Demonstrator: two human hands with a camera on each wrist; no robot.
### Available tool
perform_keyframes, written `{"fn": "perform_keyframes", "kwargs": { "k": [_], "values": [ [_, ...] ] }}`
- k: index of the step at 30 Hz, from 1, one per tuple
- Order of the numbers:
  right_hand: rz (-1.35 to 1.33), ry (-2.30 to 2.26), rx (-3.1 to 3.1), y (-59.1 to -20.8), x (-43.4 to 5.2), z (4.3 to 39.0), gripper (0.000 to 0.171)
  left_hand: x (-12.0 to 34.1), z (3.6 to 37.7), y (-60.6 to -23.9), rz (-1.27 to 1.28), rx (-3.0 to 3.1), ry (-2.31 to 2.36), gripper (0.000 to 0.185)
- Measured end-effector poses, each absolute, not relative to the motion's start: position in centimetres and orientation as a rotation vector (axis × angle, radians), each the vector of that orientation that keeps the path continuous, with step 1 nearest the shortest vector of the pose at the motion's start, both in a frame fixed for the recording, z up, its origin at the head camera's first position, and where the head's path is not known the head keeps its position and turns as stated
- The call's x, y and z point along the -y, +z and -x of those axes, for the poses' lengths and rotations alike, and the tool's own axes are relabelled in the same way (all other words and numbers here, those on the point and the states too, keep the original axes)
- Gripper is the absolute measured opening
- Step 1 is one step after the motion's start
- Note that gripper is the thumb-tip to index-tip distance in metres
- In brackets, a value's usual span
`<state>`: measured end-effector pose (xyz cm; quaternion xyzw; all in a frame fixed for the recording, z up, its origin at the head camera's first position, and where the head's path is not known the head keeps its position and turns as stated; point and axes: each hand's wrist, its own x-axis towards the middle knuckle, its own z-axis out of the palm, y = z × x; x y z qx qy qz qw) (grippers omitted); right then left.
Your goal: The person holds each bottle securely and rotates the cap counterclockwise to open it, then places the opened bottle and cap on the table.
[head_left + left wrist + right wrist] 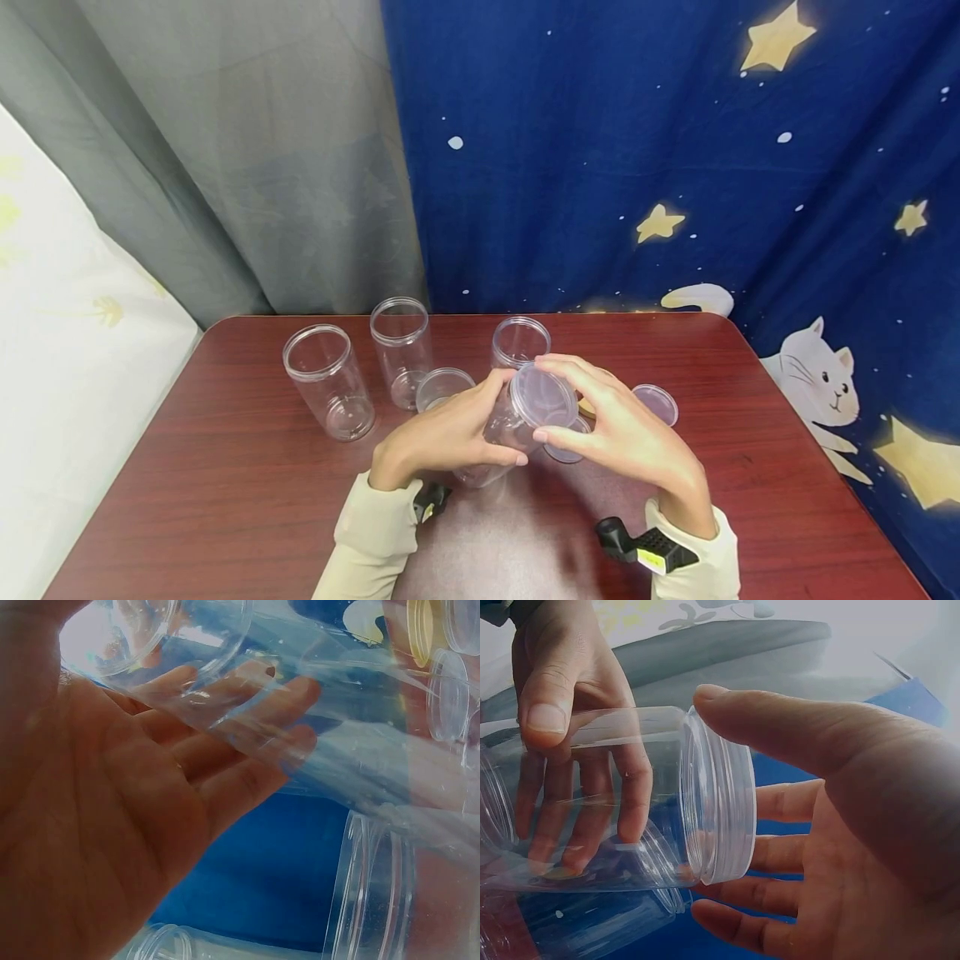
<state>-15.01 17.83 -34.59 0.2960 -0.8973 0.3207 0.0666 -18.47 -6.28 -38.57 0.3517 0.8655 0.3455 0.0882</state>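
The left hand (442,437) wraps its fingers and thumb round the body of a clear cylindrical plastic jar (502,433), held tilted above the middle of the dark red wooden tabletop (225,500), towards its near edge. The right hand (622,433) curls its thumb and fingertips round the clear round plastic lid (543,396) sitting on the jar's mouth. By the look of it, the lid is being turned on the jar's neck; whether on or off cannot be told. The next move calls for a steady left grip while the right twists squarely, since the thin wall may flex.

Along the far edge stand three open clear plastic jars (328,382), with loose clear lids (656,404) lying beside them. The jar's thread is hidden under the lid's rim in the right wrist view, so how far it is seated is unclear. The left wrist view is mostly palm and blurred plastic.
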Motion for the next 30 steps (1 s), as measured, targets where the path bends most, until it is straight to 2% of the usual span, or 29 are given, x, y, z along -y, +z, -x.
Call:
{"fn": "perform_keyframes", "kwargs": {
  "k": [8,17,23,30],
  "values": [
    [-0.829,0.98,2.715,-34.4,-17.56,14.7,0.078,6.3,18.38,-38.53,-1.038,-2.57,1.039,0.089],
    [-0.688,0.844,2.747,-33.91,-17.14,14.09,0.079,5.89,18.25,-38.5,-1.034,-2.6,0.997,0.09],
    [-0.694,0.81,2.784,-33.89,-16.89,14.03,0.082,5.73,18.22,-38.59,-1.024,-2.609,0.978,0.09],
    [-0.733,0.797,2.769,-33.95,-16.98,14.14,0.077,5.77,18.25,-38.67,-1.031,-2.621,0.965,0.089]
  ]
}}
